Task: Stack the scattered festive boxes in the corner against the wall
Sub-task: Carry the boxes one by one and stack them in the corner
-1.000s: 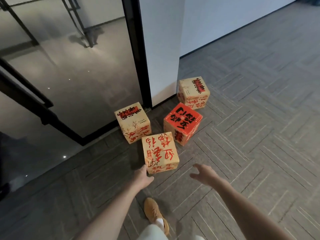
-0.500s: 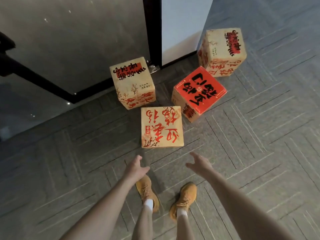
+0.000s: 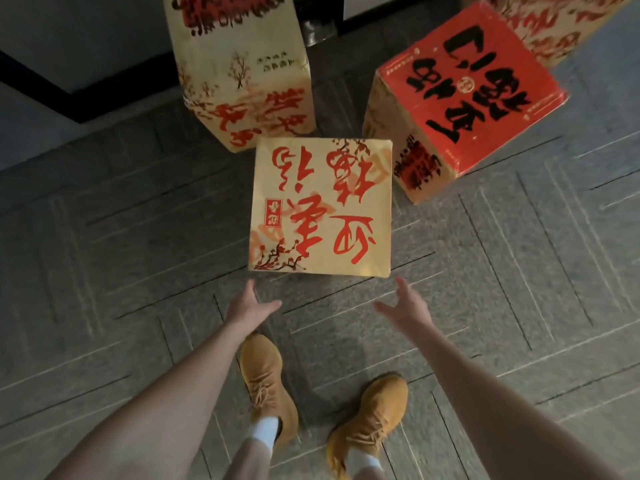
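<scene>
The nearest cream box [image 3: 322, 207], its top face covered in red brush calligraphy and a sprig of plum blossom, sits flat on the grey carpet tile floor [image 3: 519, 271] directly in front of the person. Just short of that box's near edge, the left hand [image 3: 247, 306] reaches toward its left corner with fingers straight and thumb spread out, holding nothing and not touching the cardboard. The right hand [image 3: 407, 308] mirrors it by the box's right corner, fingers loosely extended and parted, also empty and clear of the box. Behind the calligraphy box and to its left stands a taller-looking cream box [image 3: 242, 74] with red and black lettering, close to it but whether they touch is hard to tell. Behind and to its right sits a red-topped box [image 3: 474, 84] with black characters, turned at an angle, with a narrow strip of floor between them. Beyond the red-topped one, a fourth cream box [image 3: 561, 22] is partly cut off at the frame's edge. Below the hands, two tan lace-up shoes [image 3: 268, 386] with white socks stand on the carpet.
</scene>
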